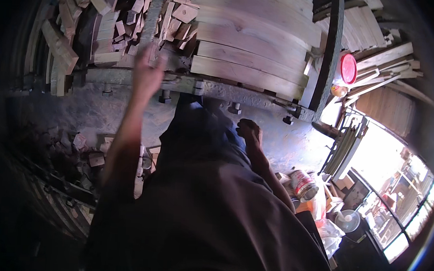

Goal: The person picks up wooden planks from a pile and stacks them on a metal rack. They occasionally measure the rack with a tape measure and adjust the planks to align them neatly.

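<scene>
My left hand is over the front rail of a metal frame, close to a metal bar that runs away from me. It is blurred by motion, but its fingers look apart and no held thing shows. Flat wooden boards lie side by side within the frame, right of that hand. My right hand hangs below the rail beside my dark trousers, its fingers curled in. Whatever may be inside them is hidden. Bolts stick out under the rail.
Wood offcuts fill the frame's left part. More planks lean at far left. At right are a red-lidded container, stacked wood strips, a tin can and plastic bags. Bright daylight enters by a window.
</scene>
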`<action>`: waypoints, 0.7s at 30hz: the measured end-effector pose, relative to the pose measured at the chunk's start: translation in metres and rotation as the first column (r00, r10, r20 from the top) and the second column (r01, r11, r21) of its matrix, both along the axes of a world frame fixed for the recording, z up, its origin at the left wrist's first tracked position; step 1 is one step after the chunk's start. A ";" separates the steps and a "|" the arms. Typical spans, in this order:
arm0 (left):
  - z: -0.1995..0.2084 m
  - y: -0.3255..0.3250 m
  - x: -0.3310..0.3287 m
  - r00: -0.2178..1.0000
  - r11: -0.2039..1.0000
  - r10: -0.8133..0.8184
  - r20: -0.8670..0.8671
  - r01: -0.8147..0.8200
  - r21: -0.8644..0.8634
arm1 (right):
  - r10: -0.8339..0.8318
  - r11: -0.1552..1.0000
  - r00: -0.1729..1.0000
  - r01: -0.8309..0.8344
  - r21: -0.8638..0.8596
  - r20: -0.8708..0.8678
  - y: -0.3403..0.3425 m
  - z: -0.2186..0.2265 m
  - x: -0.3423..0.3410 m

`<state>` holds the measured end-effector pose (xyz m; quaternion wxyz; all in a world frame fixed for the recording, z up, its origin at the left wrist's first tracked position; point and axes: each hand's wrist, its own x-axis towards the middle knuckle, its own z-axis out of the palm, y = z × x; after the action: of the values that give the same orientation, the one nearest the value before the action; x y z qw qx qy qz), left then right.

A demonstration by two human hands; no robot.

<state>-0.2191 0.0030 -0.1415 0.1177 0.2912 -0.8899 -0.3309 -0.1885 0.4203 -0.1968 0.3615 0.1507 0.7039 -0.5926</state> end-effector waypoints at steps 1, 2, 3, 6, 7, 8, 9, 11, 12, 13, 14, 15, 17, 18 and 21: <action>0.018 0.018 -0.011 0.972 0.980 -0.092 0.215 0.049 0.195 | -0.185 0.977 0.962 0.202 -0.068 0.200 0.005 -0.018 0.009; 0.019 0.020 -0.015 0.982 0.979 -0.028 0.187 -0.010 0.203 | -0.322 0.915 0.857 0.391 -0.101 0.402 0.001 -0.039 0.011; 0.016 0.018 -0.017 0.987 0.974 0.034 0.159 -0.068 0.215 | -0.413 0.819 0.693 0.567 -0.093 0.591 -0.002 -0.059 0.014; 0.000 -0.010 -0.011 0.917 0.966 -0.231 0.326 0.177 0.189 | -0.397 0.708 0.673 0.658 -0.258 0.624 -0.039 -0.062 0.015; -0.002 -0.012 -0.011 0.908 0.953 -0.269 0.322 0.201 0.228 | -0.398 0.749 0.797 0.568 -0.341 0.454 -0.044 -0.077 0.024; -0.003 -0.011 -0.015 0.901 0.964 -0.248 0.357 0.194 0.182 | -0.390 0.791 0.885 0.464 -0.398 0.254 -0.048 -0.095 0.031; -0.001 -0.005 -0.021 0.896 0.974 -0.222 0.384 0.184 0.134 | -0.364 0.837 0.931 0.344 -0.426 0.036 -0.052 -0.116 0.035; 0.009 0.004 -0.029 0.867 0.985 -0.152 0.475 0.096 0.142 | -0.419 0.734 0.908 0.336 -0.590 -0.003 -0.056 -0.154 0.040; 0.013 0.009 -0.033 0.846 0.989 -0.112 0.521 0.046 0.139 | -0.475 0.528 0.854 0.470 -0.707 0.213 -0.057 -0.170 0.041; 0.016 0.015 -0.038 0.841 0.991 -0.131 0.525 0.105 0.079 | -0.480 0.309 0.772 0.594 -0.743 0.417 -0.057 -0.185 0.044; 0.017 0.018 -0.038 0.832 0.988 -0.136 0.537 0.152 0.015 | -0.536 0.510 0.821 0.501 -0.699 0.197 -0.048 -0.187 0.036; 0.018 0.021 -0.034 0.819 0.978 -0.140 0.556 0.201 -0.050 | -0.535 0.688 0.844 0.418 -0.593 -0.025 -0.040 -0.186 0.031; 0.021 0.023 -0.033 0.788 0.961 -0.133 0.601 0.250 -0.115 | -0.632 0.379 0.634 0.754 -0.537 0.445 -0.059 -0.106 0.019; 0.021 0.025 -0.034 0.782 0.963 -0.125 0.610 0.245 -0.117 | -0.626 0.223 0.426 0.900 -0.373 0.653 -0.066 -0.048 0.007; 0.035 0.038 -0.039 0.815 0.955 -0.161 0.557 0.271 -0.120 | -0.534 0.009 0.352 0.911 -0.412 0.768 -0.066 -0.081 0.015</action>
<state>-0.2583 0.0414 -0.1064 -0.1489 0.2566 -0.9418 -0.1584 -0.1734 0.3543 -0.2777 0.1444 0.4304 0.0513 -0.8895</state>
